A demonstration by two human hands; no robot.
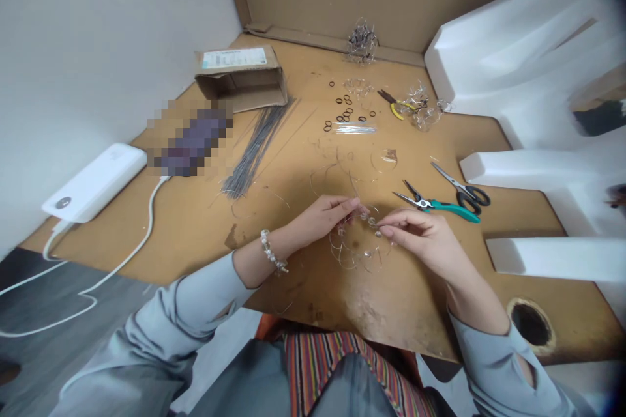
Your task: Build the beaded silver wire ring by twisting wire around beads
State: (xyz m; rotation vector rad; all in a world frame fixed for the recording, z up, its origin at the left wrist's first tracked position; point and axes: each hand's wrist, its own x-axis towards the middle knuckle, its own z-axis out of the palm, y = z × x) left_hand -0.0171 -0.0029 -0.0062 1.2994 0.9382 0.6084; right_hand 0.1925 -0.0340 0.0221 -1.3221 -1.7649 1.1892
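My left hand (328, 214) has its thumb and fingers pinched on a thin wire piece with several small clear beads (368, 253). Across from it my right hand (415, 232) pinches the same beaded wire piece at its right side. Loops and loose wire ends of this piece spread below my fingers, just above or on the brown tabletop (313, 273). Green-handled pliers (440, 206) lie open to the right, close to my right hand. Black-handled scissors (462, 187) rest behind them.
A bundle of straight grey wires (257, 153) lies left of centre, near an open cardboard box (239, 81). Farther back are small dark rings (347, 111), yellow-handled pliers (395, 104) and tangled wire pieces (362, 42). A white power bank (95, 182) with a cable sits left. White foam blocks (533, 255) edge the right.
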